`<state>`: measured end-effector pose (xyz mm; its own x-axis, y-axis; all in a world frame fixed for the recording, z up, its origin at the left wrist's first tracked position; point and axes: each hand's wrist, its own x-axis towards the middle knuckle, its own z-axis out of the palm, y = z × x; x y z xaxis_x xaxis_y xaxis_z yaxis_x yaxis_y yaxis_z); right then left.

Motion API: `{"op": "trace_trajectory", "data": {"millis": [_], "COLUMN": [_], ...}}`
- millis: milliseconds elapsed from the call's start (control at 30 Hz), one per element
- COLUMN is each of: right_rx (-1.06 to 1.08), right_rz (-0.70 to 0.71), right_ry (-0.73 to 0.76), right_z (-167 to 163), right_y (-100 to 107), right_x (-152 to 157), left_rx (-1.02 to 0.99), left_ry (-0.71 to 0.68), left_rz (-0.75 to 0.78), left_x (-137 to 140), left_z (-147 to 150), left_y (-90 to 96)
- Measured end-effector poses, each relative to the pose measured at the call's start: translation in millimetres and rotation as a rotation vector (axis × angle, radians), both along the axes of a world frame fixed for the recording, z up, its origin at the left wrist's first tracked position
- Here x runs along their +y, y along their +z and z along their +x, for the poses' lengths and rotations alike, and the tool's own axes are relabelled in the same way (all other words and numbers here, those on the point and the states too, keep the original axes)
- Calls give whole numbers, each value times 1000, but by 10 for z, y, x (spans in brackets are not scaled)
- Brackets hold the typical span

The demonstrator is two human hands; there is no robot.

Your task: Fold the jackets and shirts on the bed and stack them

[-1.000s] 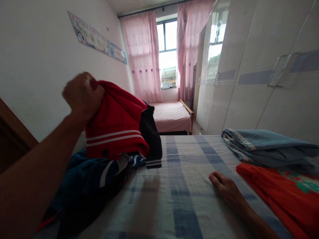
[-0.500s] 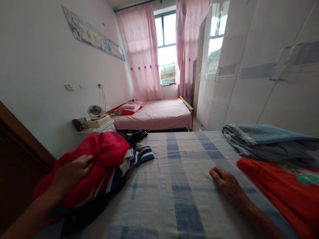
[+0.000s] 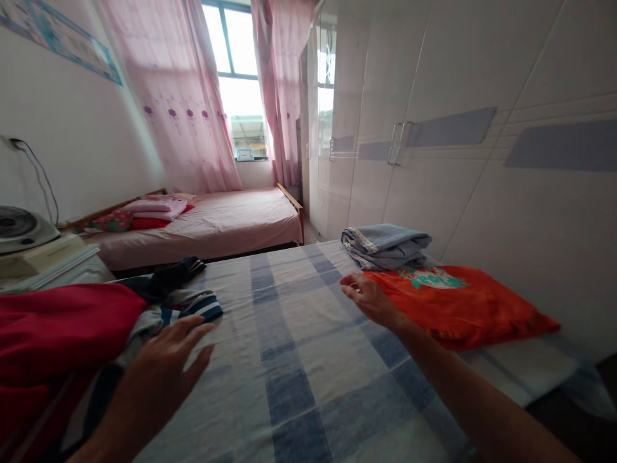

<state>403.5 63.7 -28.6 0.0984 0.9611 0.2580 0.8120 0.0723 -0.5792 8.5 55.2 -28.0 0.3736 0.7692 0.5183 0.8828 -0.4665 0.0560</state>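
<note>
My left hand (image 3: 157, 366) is above the bedsheet with thumb and fingers apart, holding nothing. Beside it lies a heap of clothes: a red garment (image 3: 67, 328), a dark sleeve (image 3: 178, 275) and a grey piece with a blue-and-white striped cuff (image 3: 212, 307). On the right, my right hand (image 3: 369, 299) is at the left edge of an orange shirt (image 3: 482, 315), its fingers loosely bent and apart. Whether it touches the cloth I cannot tell. The shirt lies flat with a white and green print. Behind it is a folded blue-grey garment (image 3: 385, 245).
A blue-and-white checked sheet (image 3: 289, 321) covers the bed before me. A second bed (image 3: 241, 222) with pink bedding stands beyond it. White wardrobes (image 3: 434, 193) line the right side. At the left, a small fan (image 3: 24, 226) rests on a cabinet.
The view has turned right, bringing the whole orange shirt into sight. My left hand has left the red garment and opened. My right hand has come to the orange shirt's edge.
</note>
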Motion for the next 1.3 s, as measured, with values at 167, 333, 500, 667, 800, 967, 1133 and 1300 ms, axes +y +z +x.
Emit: {"op": "trace_trajectory", "data": {"millis": [167,333,500,667,800,967,1133,1300], "right_rx": [-269,-342,-338,-213,-149,139,447,548], "right_rz": [-21,-196,-68,55,294,668,719,595], "right_ry": [-533,-883,-856,-870,-804,-402,18,209], "right_z": [1000,1846,2034,1979,1748,896,-36,-566], "right_y": [35,-349,-618,-344,294,1301,1690,1347], "right_x": [-135,-329,-327,-313,-320,-323,-221,-58], "left_rx": [44,-8,-23,-40,-38,-129,-588,-1263], "left_ry": [-113,-98,-86,-80,-78,-76,-71,-167], "left_rz": [-49,-42,-69,-77,-93,-191,-381,-1057], "left_x": [73,63,55,31,6,14,44,-173], "left_z": [400,397,408,428,451,448,382,487], "left_y": [-670,-945,-961,-923,-873,-872,-727,-351]}}
